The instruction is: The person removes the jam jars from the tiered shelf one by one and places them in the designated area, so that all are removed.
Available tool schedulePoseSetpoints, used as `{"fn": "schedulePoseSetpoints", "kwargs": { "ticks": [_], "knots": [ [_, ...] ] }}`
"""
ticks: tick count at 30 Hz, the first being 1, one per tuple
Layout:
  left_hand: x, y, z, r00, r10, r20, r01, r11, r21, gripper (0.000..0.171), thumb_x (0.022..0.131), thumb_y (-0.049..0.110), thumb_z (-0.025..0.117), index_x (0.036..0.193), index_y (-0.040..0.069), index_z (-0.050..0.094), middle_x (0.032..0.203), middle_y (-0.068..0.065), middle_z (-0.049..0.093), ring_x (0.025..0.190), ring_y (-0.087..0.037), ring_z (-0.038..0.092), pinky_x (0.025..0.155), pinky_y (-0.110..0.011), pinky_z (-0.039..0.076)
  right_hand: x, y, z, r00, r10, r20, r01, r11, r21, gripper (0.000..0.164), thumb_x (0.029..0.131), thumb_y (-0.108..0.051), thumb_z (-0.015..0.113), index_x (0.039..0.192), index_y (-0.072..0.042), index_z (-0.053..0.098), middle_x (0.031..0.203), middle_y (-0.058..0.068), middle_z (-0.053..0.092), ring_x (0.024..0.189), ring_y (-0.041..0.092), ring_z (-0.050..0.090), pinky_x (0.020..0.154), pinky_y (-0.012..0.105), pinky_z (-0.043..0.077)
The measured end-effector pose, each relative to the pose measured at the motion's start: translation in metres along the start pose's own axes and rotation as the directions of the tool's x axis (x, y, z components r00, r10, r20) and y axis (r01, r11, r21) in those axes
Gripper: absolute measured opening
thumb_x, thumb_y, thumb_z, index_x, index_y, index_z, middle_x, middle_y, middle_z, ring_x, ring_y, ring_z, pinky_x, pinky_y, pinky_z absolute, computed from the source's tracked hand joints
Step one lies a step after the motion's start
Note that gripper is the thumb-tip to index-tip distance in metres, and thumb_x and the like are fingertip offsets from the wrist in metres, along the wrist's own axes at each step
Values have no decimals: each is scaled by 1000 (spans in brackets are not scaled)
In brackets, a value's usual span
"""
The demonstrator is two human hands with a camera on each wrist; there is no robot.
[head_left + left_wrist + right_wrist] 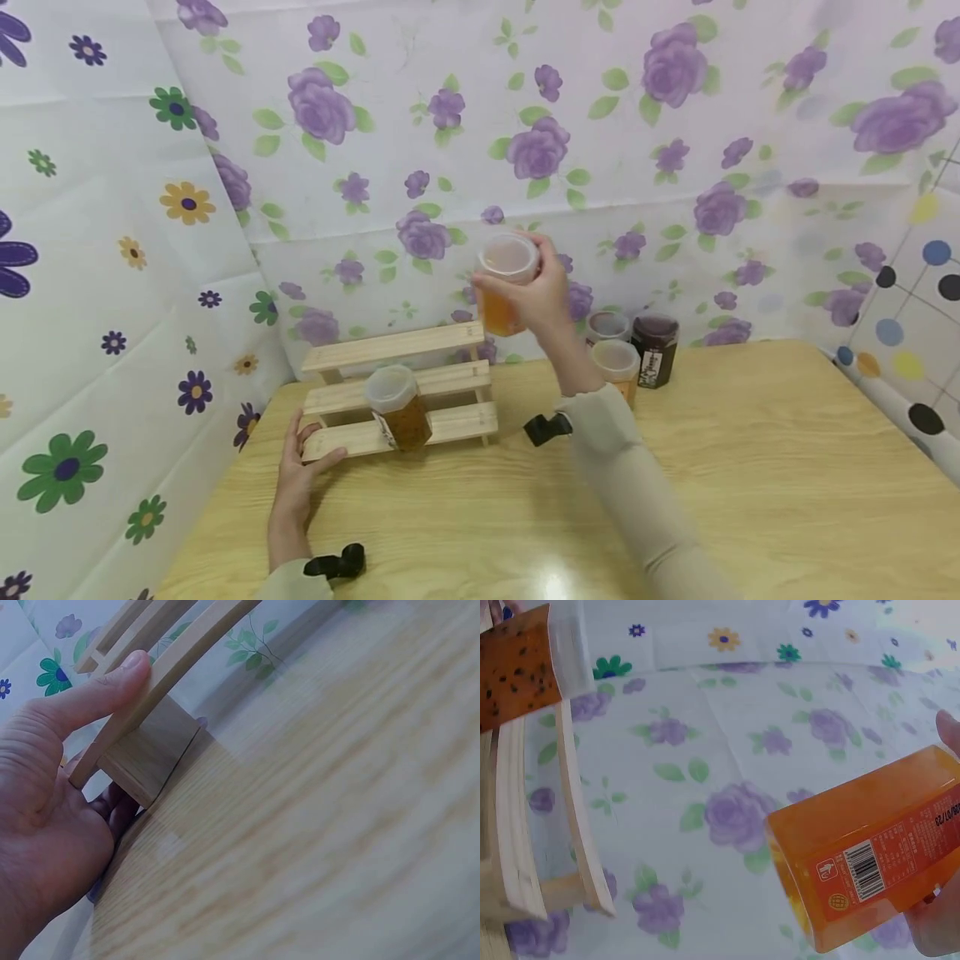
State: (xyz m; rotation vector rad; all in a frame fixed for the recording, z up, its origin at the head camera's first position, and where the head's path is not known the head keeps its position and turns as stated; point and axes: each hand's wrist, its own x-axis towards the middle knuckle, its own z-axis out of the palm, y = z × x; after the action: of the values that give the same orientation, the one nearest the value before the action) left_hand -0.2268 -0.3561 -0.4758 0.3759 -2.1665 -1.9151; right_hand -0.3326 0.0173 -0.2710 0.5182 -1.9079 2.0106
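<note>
My right hand [540, 287] grips a jar of orange jam or syrup [501, 310] with a translucent lid, raised above the right end of a three-step wooden rack [457, 423]. In the right wrist view this orange jar [855, 855] shows a red label with a barcode. My left hand [294, 475] holds the left end of the rack. Its thumb lies on the lowest step in the left wrist view, with the other fingers partly hidden behind the rack [161, 742]. A brownish-orange jar with dark specks [408, 421] stands on the lowest step.
Right of the rack, an orange jar [617, 358] stands in front of another lidded jar [607, 323], beside a dark jar with a white label [655, 354]. The wooden table [480, 517] meets flowered cloth [420, 183] at the back and left.
</note>
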Motion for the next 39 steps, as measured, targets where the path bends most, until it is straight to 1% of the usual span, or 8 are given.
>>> {"fn": "schedulePoseSetpoints", "kwargs": {
  "ticks": [3, 7, 11, 16, 21, 29, 34, 39],
  "knots": [
    [2, -1, 1, 1000, -15, -6, 15, 1000, 4, 107, 85, 3, 73, 156, 42, 2, 146, 10, 32, 147, -17, 13, 113, -26, 23, -1, 1, -20, 1000, 4, 13, -3, 1000, -26, 74, 72, -20, 87, 134, -17, 49, 128, 11, 56, 116, 24, 55, 100, 45, 48],
    [2, 0, -2, 1000, -18, -9, 18, 1000, 6, 107, 85, 4, 73, 156, 42, 2, 144, 14, 33, 148, -18, 12, 116, -32, 22, -3, 1, -42, 999, 29, -15, -29, 997, -64, 74, 71, -23, 87, 134, -18, 49, 127, 10, 56, 115, 23, 55, 98, 44, 48],
    [2, 1, -2, 1000, -9, -2, 9, 1000, 7, 108, 85, 4, 74, 156, 41, 1, 146, 10, 33, 149, -21, 10, 122, -45, 11, -7, 2, -66, 998, 39, -50, -45, 991, -124, 76, 71, -25, 88, 135, -18, 48, 130, 10, 55, 117, 23, 54, 100, 45, 47],
    [4, 3, -2, 1000, 5, 13, -5, 1000, -1, 108, 85, 3, 73, 157, 38, 0, 151, 3, 29, 150, -23, 8, 123, -47, 7, -18, 7, -95, 992, 61, -107, -76, 986, -148, 74, 73, -27, 87, 135, -19, 48, 130, 6, 54, 117, 20, 52, 102, 44, 45],
    [5, 3, -2, 1000, -9, 11, 9, 1000, -7, 108, 86, 1, 71, 156, 41, 0, 147, 9, 32, 151, -21, 5, 122, -46, 11, -34, 13, -120, 976, 80, -204, -109, 985, -134, 72, 72, -27, 88, 132, -21, 48, 125, -1, 54, 114, 15, 52, 100, 41, 46],
    [5, 2, 3, 1000, -7, 27, 7, 1000, -18, 108, 86, 0, 72, 156, 40, 0, 139, 17, 34, 149, -21, 8, 122, -45, 11, -58, 32, -169, 914, 172, -368, -202, 978, -46, 72, 72, -18, 87, 132, -21, 48, 120, -9, 52, 111, 10, 50, 99, 34, 44],
    [3, 2, 4, 1000, -4, 20, 4, 1000, -3, 107, 86, 3, 73, 155, 43, 1, 139, 18, 35, 151, -21, 3, 122, -47, 11, -60, 46, -196, 855, 247, -455, -254, 966, 47, 70, 72, -18, 87, 130, -22, 48, 120, -9, 51, 110, 10, 47, 98, 32, 42],
    [-1, 3, 2, 1000, -21, 19, 21, 1000, 11, 107, 86, 5, 73, 154, 45, 0, 142, 20, 33, 152, -20, -1, 120, -47, 14, -59, 58, -213, 820, 306, -484, -323, 945, 50, 68, 71, -20, 89, 125, -25, 48, 117, -12, 50, 110, 9, 47, 97, 30, 42]
  ]
}}
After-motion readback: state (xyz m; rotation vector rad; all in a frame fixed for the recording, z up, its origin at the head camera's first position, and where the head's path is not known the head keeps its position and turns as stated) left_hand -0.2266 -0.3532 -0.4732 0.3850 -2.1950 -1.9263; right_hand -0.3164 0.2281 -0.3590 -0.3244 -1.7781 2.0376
